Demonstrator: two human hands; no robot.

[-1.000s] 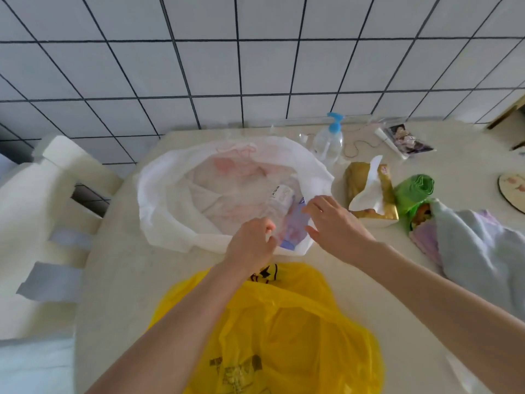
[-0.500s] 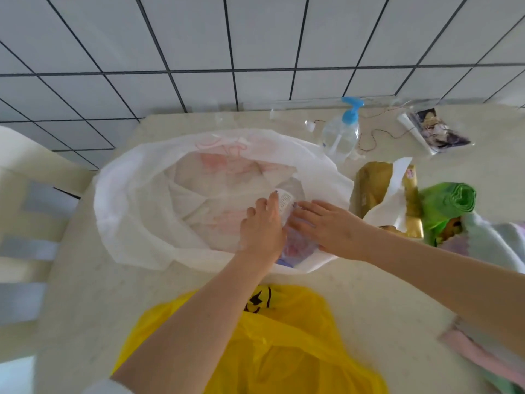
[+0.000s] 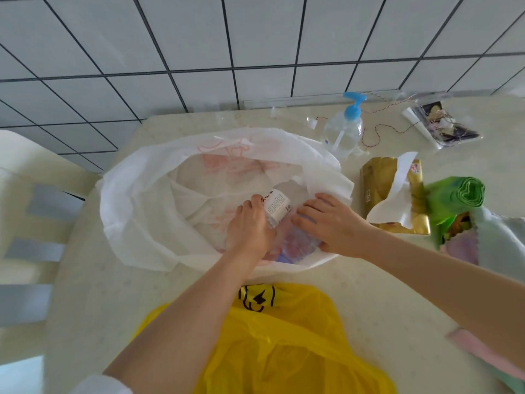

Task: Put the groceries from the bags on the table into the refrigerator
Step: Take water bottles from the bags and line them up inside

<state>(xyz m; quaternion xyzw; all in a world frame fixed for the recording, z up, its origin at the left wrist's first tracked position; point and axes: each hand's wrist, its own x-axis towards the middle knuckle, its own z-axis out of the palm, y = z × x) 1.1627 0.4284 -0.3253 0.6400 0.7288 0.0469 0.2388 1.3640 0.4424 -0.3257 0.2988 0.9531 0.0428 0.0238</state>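
Note:
A wide-open white bag (image 3: pixel 136 211) with faded red print lies on the table's far half. Inside it, at the near right, lies a clear plastic bottle with a white label (image 3: pixel 277 206), and beside it a second clear bottle (image 3: pixel 301 243) with something purple under it. My left hand (image 3: pixel 251 226) reaches into the bag and grips the labelled bottle. My right hand (image 3: pixel 333 224) rests on the second bottle with curled fingers at the bag's right rim. A yellow plastic bag (image 3: pixel 284 345) lies nearest me, contents hidden.
Pump bottle with blue top (image 3: pixel 345 129), gold tissue pack (image 3: pixel 395 194), green bag roll (image 3: pixel 457 194) and pale cloth (image 3: pixel 494 240) crowd the table's right. A photo packet (image 3: pixel 443 126) lies far right. A white chair (image 3: pixel 31 223) stands left; tiled wall (image 3: pixel 255 38) behind the beige table (image 3: pixel 119 302).
The view has tilted down and closer. Both hands have gone deeper into the white bag; the left hand has slid along the labelled bottle and the right hand has come down onto the second bottle.

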